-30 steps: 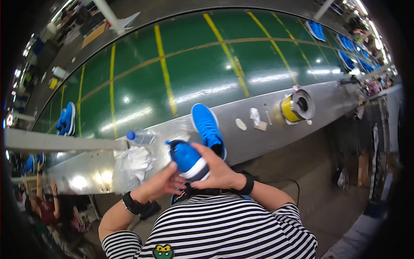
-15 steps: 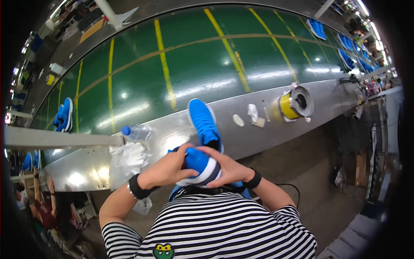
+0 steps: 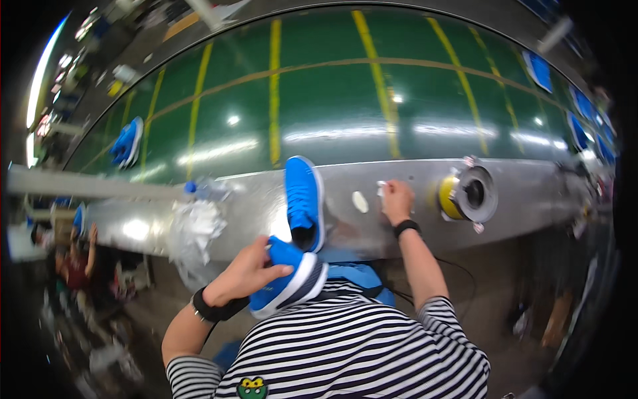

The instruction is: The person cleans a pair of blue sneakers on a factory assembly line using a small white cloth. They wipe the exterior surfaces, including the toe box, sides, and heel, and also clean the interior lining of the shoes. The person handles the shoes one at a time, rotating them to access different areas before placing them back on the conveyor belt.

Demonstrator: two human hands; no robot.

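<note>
My left hand (image 3: 249,271) grips a blue shoe (image 3: 282,292) with a white sole, tilted on its side close to my striped shirt. Just beyond it, a second blue lace-up shoe (image 3: 302,199) rests on the metal ledge, its toe pointing away from me. Out over the ledge to the right, my right hand (image 3: 399,201) has its fingers closed down at the surface. A bit of white crumpled material (image 3: 381,189) shows at its fingertips; whatever else lies under the hand is hidden. Left of that hand is a white oval piece (image 3: 360,201).
A green conveyor belt (image 3: 319,96) with yellow lines runs beyond the metal ledge (image 3: 256,213), carrying blue shoes at left (image 3: 126,142) and right (image 3: 539,72). A yellow-and-grey tape roll (image 3: 469,194) stands at right. White plastic bags (image 3: 198,229) hang at left beside a blue-capped bottle (image 3: 209,189).
My right hand has let go of the held shoe and reached out to the right, over the small items on the ledge. My left hand keeps the shoe, now turned more on its side.
</note>
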